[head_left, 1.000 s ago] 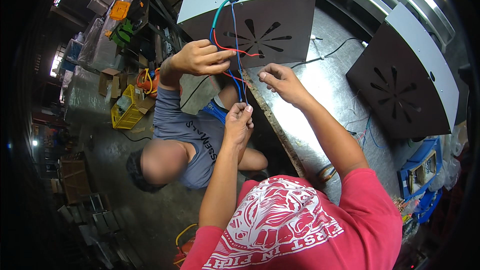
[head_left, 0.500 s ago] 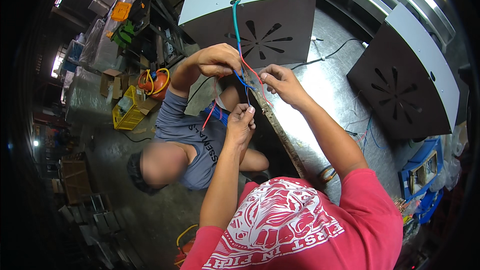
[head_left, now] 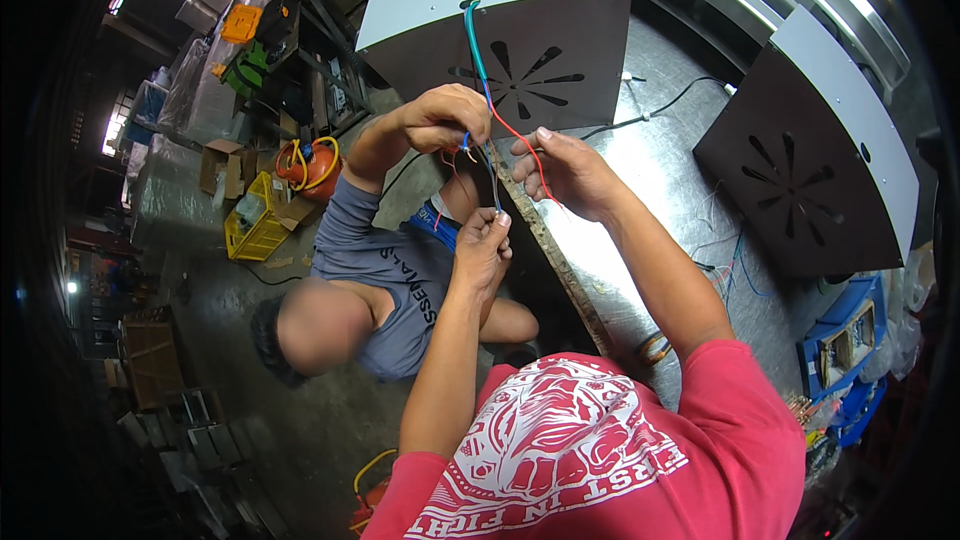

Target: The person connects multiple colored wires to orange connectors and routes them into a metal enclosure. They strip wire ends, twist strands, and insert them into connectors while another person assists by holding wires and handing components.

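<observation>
My left hand point(head_left: 483, 245) is closed, its thumb and fingertip pinching the end of a thin bluish wire point(head_left: 496, 190). To its right, my right hand point(head_left: 568, 175) is open, fingers apart and slightly curled. A loose red wire point(head_left: 522, 136) runs down past those fingertips, its lower end free. The wires come out of a green sleeve point(head_left: 472, 35), which leaves a hole in a box with a white top and dark front point(head_left: 420, 65). A co-worker's hand point(head_left: 445, 118) grips a blue wire point(head_left: 466, 140) with a stripped end, left of my hands.
A co-worker in a grey shirt point(head_left: 385, 270) crouches left of the metal table point(head_left: 640, 180). A second box point(head_left: 800, 150) stands on the right, near a blue bin point(head_left: 850, 330). A black cable point(head_left: 660, 110) crosses the table. An orange gas cylinder point(head_left: 315, 168) and yellow crate point(head_left: 255, 220) stand on the floor.
My right hand's fingers have spread apart beside the red wire. The co-worker's hand has shifted slightly right, drawing the blue wire's end back toward it. My left hand has stayed in place.
</observation>
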`<state>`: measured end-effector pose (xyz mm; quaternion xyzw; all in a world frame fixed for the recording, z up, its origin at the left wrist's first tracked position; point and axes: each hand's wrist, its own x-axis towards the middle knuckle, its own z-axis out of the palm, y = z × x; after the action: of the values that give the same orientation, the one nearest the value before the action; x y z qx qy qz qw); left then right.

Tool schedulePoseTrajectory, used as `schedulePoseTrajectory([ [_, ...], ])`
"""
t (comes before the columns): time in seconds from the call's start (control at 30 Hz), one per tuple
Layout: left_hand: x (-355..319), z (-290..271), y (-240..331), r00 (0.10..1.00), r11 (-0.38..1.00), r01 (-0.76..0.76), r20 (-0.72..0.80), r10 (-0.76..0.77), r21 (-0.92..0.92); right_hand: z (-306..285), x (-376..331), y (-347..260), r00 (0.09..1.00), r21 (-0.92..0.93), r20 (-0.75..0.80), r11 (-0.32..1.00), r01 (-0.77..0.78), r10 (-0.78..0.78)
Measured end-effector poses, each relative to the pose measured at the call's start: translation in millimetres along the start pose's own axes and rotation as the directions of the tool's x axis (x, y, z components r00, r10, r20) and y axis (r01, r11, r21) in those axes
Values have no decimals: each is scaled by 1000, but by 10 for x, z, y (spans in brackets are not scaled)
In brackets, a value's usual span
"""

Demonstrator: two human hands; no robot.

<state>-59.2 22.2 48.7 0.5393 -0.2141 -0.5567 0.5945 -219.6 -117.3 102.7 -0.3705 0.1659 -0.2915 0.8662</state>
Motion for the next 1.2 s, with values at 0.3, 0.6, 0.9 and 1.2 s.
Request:
schedulePoseTrajectory([
  [0.3, -9, 32, 13, 1000, 999, 10, -5, -11, -42, 104, -78, -38, 1000, -24, 7, 1000, 5, -5],
  [0.6, 0, 48, 6, 1000, 999, 22, -6, -22, -39, 98, -110, -22, 1000, -20, 8, 1000, -12, 12],
  [0.9, -11, 53, -2, 999, 999, 27, -36, -28, -20, 74, -113, 3, 1000, 3, 29, 1000, -3, 3],
  [1.2, 12, -23, -34, 999, 999, 23, 31, -22, -40, -21, -162, 34, 1000, 12, 18, 1000, -18, 18],
])
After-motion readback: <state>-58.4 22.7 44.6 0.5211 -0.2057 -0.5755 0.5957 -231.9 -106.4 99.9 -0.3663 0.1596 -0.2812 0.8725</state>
